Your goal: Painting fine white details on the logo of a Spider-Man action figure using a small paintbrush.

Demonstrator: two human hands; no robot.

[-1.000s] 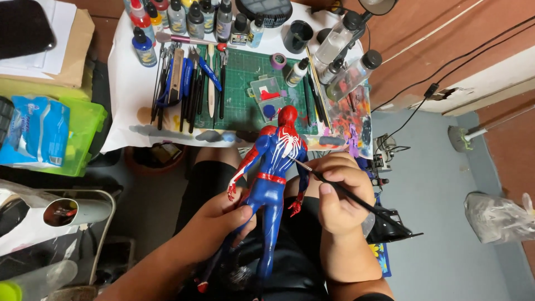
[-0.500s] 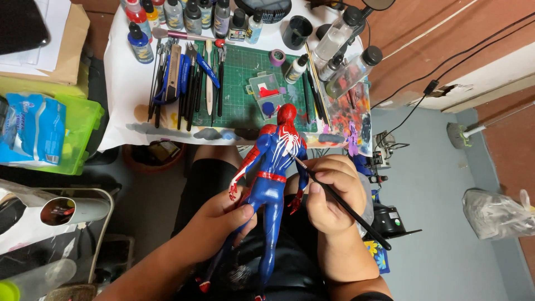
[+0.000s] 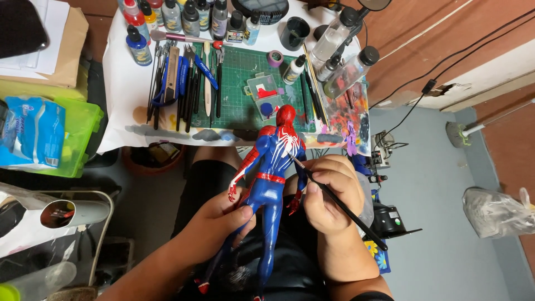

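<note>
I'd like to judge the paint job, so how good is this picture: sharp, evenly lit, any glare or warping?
Head view: sharp at the centre, on the red-and-blue plastic action figure, the thin black paintbrush and both hands, left, right; soft, even light with weak shadows; small glints on the clear plastic bottles; the wide lens bends the white table's edge; the corners are dimmer.

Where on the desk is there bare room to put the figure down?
Little room. One bare green strip of the cutting mat lies between the row of tools and the small paint palette. Bottles crowd the back edge, spray bottles the right.
</note>
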